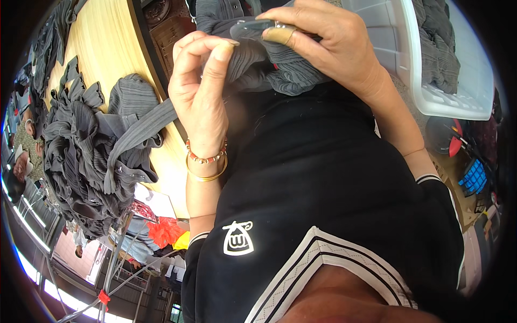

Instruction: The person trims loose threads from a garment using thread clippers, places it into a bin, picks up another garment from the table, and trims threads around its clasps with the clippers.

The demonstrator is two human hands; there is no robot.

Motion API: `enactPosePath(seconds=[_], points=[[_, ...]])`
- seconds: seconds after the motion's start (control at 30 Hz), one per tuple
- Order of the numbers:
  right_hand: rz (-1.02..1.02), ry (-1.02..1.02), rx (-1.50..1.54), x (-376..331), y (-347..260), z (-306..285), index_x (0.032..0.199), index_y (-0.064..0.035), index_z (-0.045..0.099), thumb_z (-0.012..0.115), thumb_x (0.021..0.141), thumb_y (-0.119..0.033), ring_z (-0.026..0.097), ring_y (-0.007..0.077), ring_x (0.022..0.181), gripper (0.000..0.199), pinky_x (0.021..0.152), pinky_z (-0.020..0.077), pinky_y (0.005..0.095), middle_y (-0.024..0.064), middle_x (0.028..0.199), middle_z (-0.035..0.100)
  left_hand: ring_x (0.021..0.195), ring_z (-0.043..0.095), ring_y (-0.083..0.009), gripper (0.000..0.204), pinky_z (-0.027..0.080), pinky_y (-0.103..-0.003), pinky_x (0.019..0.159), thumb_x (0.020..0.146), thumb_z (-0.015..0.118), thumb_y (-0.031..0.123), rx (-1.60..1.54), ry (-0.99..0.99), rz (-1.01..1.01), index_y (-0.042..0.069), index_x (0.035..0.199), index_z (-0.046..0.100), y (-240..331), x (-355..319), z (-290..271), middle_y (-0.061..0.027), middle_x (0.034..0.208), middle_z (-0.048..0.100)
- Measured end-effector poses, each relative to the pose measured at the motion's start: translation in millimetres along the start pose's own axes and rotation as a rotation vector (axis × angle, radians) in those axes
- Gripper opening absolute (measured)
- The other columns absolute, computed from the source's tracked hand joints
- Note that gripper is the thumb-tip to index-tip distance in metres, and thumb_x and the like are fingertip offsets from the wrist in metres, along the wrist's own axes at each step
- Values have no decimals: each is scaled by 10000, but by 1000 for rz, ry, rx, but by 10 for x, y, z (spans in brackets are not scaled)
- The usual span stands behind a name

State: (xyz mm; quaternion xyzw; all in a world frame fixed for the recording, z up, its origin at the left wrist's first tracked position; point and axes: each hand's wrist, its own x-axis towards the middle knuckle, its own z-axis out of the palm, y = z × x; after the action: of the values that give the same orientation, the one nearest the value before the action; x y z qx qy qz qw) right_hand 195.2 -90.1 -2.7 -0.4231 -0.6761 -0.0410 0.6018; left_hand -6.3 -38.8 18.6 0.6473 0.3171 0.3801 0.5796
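Heap (81, 145): grey clothes, on the pale table (102, 32).
Left hand (202, 89): thumb and forefinger pinched together — cannot tell on what.
Garment (247, 67): grey, ribbed, bunched behind and between both hands.
Right hand (339, 43): thumb and fingers gripping a small dark tool (250, 25).
Bin (458, 107): white — grey cloth inside.

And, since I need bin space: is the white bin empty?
No, not empty: grey pleated cloth lies inside the white bin; how full, I cannot tell.
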Motion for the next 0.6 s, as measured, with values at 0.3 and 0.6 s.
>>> enactPosePath(seconds=[0.3, 0.6], points=[[593, -442, 121, 367, -355, -247, 1092, -35, 709, 758, 836, -167, 552, 223, 597, 292, 543, 422, 314, 92, 689, 559, 1035, 580, -114, 139, 425, -249, 960, 988, 586, 110, -502, 36, -197, 17, 1071, 648, 107, 11, 9, -48, 1093, 649], [-33, -179, 277, 130, 79, 49, 1090, -48, 714, 745, 848, -190, 579, 233, 609, 282, 550, 438, 318, 99, 705, 578, 1023, 585, -107, 133, 427, -240, 944, 989, 586, 115, -481, 24, -166, 25, 1062, 653, 100, 11, -3, -43, 1075, 657]])
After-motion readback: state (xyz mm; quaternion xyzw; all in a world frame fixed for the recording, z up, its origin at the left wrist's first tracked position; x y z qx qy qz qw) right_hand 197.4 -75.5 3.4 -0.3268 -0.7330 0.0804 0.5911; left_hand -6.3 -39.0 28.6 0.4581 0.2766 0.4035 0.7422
